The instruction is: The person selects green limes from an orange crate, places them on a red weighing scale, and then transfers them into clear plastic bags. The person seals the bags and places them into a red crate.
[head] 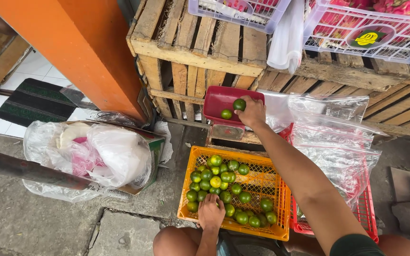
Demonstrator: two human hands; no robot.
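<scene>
My right hand [252, 113] reaches out over a red scale tray [218, 100] and holds a green lime [239, 104] at the tray's right side. One more lime [226, 114] lies in the tray. My left hand [211, 212] rests down in an orange plastic crate [262, 178], among several green limes [219, 182] piled in its left half. The fingers of the left hand are curled over the limes; what they grip is hidden.
Wooden crates [200, 42] stand behind the scale, with white baskets of pink fruit [371, 28] on top. Clear plastic bags [333, 137] lie over a red crate [366, 208] at right. A box of bagged items [100, 154] sits left, next to an orange pillar [86, 47].
</scene>
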